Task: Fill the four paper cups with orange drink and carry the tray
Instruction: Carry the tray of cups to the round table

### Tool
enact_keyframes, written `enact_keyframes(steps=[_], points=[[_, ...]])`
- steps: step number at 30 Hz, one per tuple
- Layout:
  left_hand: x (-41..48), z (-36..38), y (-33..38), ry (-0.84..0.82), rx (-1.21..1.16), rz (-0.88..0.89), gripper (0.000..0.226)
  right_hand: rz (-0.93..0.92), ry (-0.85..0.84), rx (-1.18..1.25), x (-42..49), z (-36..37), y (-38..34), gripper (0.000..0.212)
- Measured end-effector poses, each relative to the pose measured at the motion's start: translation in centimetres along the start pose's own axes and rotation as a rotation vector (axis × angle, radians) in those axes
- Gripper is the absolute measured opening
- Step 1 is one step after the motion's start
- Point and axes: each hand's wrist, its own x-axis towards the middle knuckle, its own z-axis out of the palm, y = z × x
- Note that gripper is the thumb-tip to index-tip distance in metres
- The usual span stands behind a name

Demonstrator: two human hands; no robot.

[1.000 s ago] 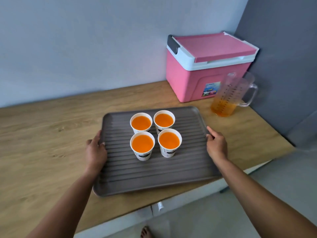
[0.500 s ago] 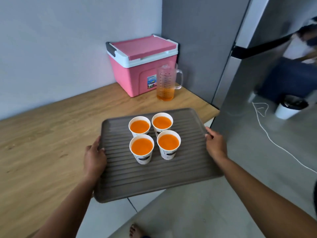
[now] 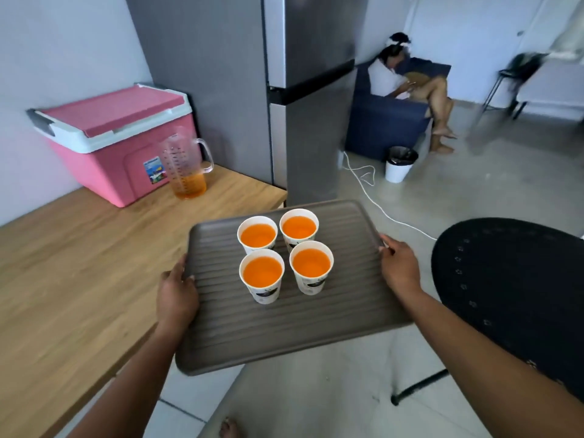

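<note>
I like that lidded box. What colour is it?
Pink cooler with a white rim, head view.

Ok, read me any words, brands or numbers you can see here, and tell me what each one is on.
No text here can be read.
On the pink cooler: a colourful sticker, lettering blurred.
On the measuring jug: scale numbers too small to read.
On the paper cups: dark print, blurred.
On the tray: no text visible.
</note>
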Motion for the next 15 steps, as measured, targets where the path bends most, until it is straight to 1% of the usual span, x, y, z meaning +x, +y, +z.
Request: enact_keyframes(steps=[6, 10, 15], points=[[0.3, 5.3, 5.7, -0.138, -0.001, 0.117, 0.053, 0.094, 0.146, 0.001, -0.8, -6.7, 3.6, 0.042], [0.5, 9.2, 8.8, -0.215, -0.027, 0.254, 0.052, 0.160, 0.227, 0.013, -0.9, -10.1, 6.3, 0.040], [1.4, 14.8, 13.0, -0.347, -0.043, 0.299, 0.049, 0.252, 0.349, 0.010, -0.6, -13.3, 9.4, 0.040]])
